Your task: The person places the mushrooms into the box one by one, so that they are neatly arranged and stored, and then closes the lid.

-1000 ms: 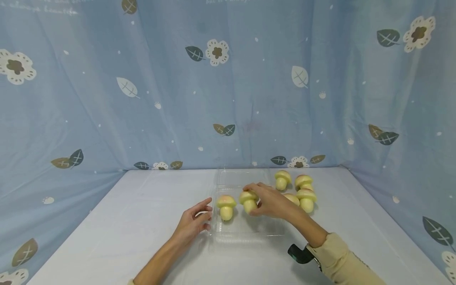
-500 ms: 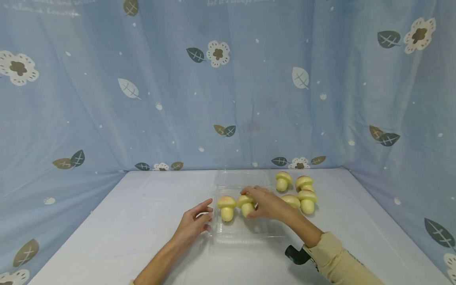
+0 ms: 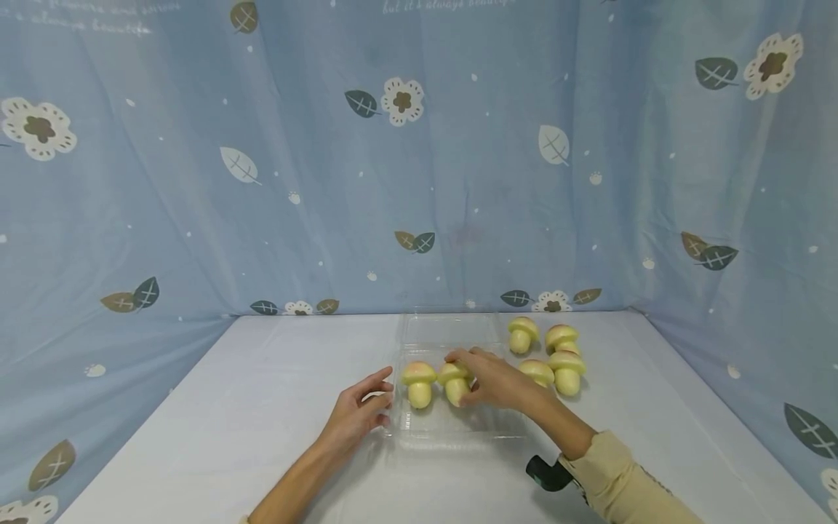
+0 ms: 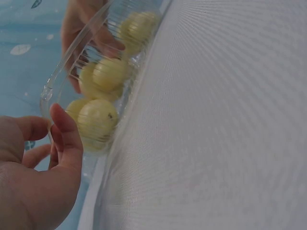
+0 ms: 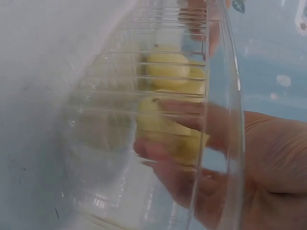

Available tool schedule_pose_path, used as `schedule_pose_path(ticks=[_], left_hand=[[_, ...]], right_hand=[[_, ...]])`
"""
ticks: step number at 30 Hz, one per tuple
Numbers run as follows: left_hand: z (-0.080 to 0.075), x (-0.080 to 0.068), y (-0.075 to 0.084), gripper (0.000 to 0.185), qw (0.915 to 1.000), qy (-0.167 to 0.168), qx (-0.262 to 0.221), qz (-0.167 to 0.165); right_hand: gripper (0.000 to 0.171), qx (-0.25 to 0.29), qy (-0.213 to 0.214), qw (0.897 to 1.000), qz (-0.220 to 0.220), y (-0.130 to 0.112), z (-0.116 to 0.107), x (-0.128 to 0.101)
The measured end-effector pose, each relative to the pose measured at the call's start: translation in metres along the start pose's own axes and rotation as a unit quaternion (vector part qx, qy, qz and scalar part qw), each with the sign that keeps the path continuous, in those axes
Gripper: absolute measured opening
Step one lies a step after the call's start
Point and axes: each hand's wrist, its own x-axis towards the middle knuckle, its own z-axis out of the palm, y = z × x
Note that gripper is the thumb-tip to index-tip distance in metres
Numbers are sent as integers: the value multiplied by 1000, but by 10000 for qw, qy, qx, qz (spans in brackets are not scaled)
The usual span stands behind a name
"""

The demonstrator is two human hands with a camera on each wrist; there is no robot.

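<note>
A clear plastic clamshell box (image 3: 425,426) lies on the table with its lid (image 3: 448,327) laid back, away from me. Inside at the left stands a yellow-green toy mushroom (image 3: 420,386) with a pinkish cap. My right hand (image 3: 500,380) holds a second toy mushroom (image 3: 454,383) beside it, fingers over the cap and thumb by the stem. Through the box wall in the right wrist view, the fingers (image 5: 156,151) show around the yellow stem. At the box's left side rests my left hand (image 3: 356,409), fingers loosely bent, fingertips right at the rim (image 4: 46,93).
Several more toy mushrooms (image 3: 567,372) stand on the white table (image 3: 281,386) to the right of the box, partly behind my right wrist. A blue patterned curtain (image 3: 327,182) hangs around the back and sides. A black device (image 3: 548,473) sits under the right sleeve.
My right hand has lowered the second toy mushroom slightly and brought it a little left, closer to the first one. The left hand has stayed at the box's side.
</note>
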Motion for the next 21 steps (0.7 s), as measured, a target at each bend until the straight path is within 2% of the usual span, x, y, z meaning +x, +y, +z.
schedule_pose_path(ticks=[9, 15, 21], left_hand=[[0, 1, 3, 55, 10000, -43, 36, 58], [0, -1, 4, 56, 10000, -36, 89, 2], [0, 0, 2, 56, 10000, -7, 42, -75]], right_hand=[[64, -125, 66, 9999, 72, 1, 0, -1], [60, -448, 247, 9986, -157, -1, 0, -1], [60, -361, 224, 9990, -154, -5, 1, -3]])
